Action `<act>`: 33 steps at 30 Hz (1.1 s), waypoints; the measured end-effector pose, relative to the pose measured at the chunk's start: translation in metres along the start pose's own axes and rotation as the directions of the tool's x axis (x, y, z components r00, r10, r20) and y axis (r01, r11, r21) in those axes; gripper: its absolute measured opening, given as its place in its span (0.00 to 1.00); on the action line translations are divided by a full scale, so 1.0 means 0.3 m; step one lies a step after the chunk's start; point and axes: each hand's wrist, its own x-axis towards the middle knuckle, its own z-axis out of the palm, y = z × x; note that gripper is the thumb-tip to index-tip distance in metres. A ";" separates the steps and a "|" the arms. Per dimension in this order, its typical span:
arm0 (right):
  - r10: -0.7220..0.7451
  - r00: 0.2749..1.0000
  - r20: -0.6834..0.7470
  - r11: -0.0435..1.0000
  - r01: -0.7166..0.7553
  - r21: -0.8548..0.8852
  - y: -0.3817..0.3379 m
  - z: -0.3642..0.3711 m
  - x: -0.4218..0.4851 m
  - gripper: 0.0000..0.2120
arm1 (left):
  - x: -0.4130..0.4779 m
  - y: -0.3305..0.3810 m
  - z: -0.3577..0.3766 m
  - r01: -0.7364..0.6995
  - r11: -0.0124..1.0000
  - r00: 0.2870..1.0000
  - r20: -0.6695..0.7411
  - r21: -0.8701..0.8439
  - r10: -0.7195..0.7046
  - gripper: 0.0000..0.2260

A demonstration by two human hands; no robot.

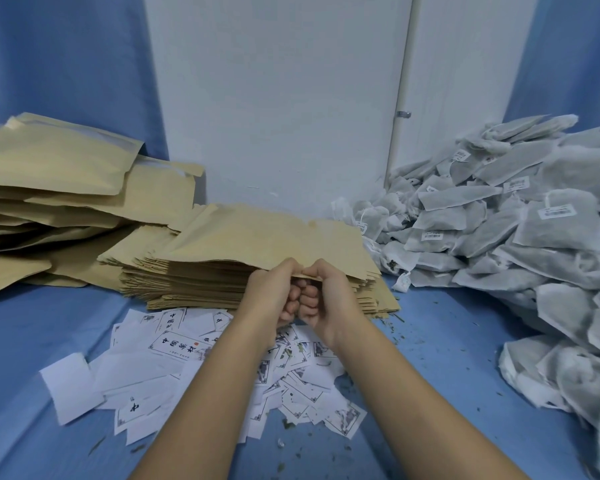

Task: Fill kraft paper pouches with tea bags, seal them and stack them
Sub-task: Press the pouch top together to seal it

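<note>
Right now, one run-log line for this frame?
step: pouch pickup | left grip: pinches near edge of top kraft pouch | right grip: pinches same edge | tea bags: heaped right, untouched

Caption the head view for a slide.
Left hand and right hand pinch the near edge of the top kraft pouch on its stack, tea bags heaped at right.

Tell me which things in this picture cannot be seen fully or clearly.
Head view:
- Top kraft pouch: its near edge is hidden by the left grip and the right grip; open or not, unclear.
- Tea bag pile: cut off by the right edge.
- Tea bag tags: print too small.
- Printed labels: partly covered by the forearms.
</note>
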 end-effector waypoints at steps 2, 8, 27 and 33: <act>0.021 0.999 0.048 1.000 -0.021 0.010 0.003 0.003 -0.006 0.16 | 0.001 0.001 0.005 -0.007 0.999 1.000 -0.004 -0.039 0.007 0.13; -0.026 1.000 -0.009 0.998 0.026 0.052 0.007 0.004 0.006 0.10 | 0.013 0.005 -0.012 -0.045 0.996 0.997 -0.064 -0.079 0.040 0.12; -0.176 0.979 -0.105 0.984 0.171 -0.054 0.012 0.034 -0.024 0.11 | 0.020 0.009 -0.032 -0.082 0.987 0.995 -0.076 -0.141 0.072 0.13; -0.190 0.967 -0.169 0.975 0.206 0.079 -0.012 0.025 -0.034 0.15 | 0.014 0.013 -0.027 -0.084 0.990 0.989 -0.129 -0.117 0.069 0.12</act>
